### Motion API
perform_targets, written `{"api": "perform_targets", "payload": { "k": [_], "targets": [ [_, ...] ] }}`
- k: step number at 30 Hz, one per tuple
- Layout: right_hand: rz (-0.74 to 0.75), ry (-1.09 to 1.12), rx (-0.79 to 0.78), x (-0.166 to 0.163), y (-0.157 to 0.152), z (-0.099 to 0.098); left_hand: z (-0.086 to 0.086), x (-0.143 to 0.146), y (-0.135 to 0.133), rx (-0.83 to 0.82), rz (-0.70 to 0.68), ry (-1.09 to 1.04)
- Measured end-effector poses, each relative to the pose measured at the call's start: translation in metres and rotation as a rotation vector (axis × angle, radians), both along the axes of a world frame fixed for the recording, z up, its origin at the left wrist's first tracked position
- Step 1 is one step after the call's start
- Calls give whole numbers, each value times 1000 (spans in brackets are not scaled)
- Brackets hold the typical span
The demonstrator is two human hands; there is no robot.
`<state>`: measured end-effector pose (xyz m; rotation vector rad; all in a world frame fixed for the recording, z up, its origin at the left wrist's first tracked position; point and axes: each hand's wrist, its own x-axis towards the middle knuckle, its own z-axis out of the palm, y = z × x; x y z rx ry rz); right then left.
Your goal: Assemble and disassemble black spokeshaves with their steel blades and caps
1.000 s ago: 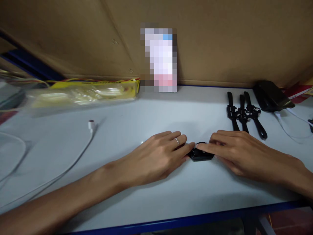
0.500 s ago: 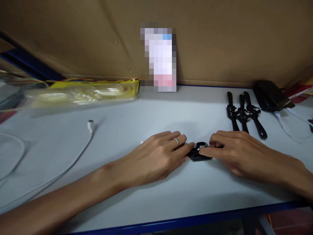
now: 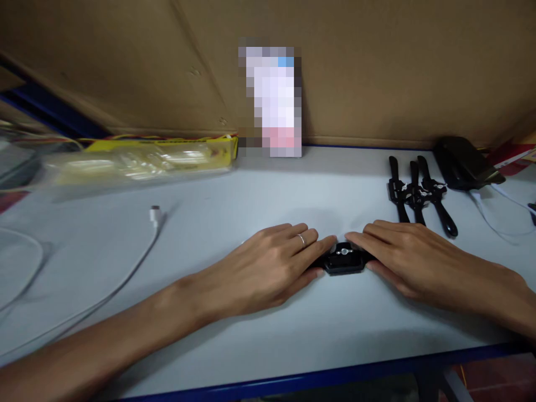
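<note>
A small black watch body (image 3: 344,259) lies on the white table (image 3: 251,190), its back up with a shiny round spot in the middle. My left hand (image 3: 268,268), with a ring on one finger, lies low on the table and its fingertips press on the watch's left end. From the right, my right hand (image 3: 402,257) covers the other end, with fingers over it and the thumb against its near side. Whatever extends from the watch under the fingers is hidden.
Three black watches with straps (image 3: 416,192) lie side by side at the right, with a black pouch (image 3: 463,162) behind them. A white cable (image 3: 156,215) runs across the left. A yellow packet (image 3: 142,159) and a blurred card (image 3: 272,100) stand against the cardboard wall (image 3: 377,67).
My right hand's fingers have drawn back off the top of the watch to its right end, so the shiny back now shows. The left hand has barely moved.
</note>
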<state>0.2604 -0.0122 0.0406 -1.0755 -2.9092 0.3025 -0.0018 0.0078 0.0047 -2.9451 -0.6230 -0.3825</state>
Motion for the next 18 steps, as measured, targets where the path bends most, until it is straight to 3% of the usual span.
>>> {"api": "perform_targets", "payload": {
  "k": [14,18],
  "targets": [
    [-22,-35,-19,-2,0,5,-3,-1,1,12,-13,-10],
    [29,-47,-6,-4,0,6,-3,-1,1,-9,-8,-8]
  ]
}}
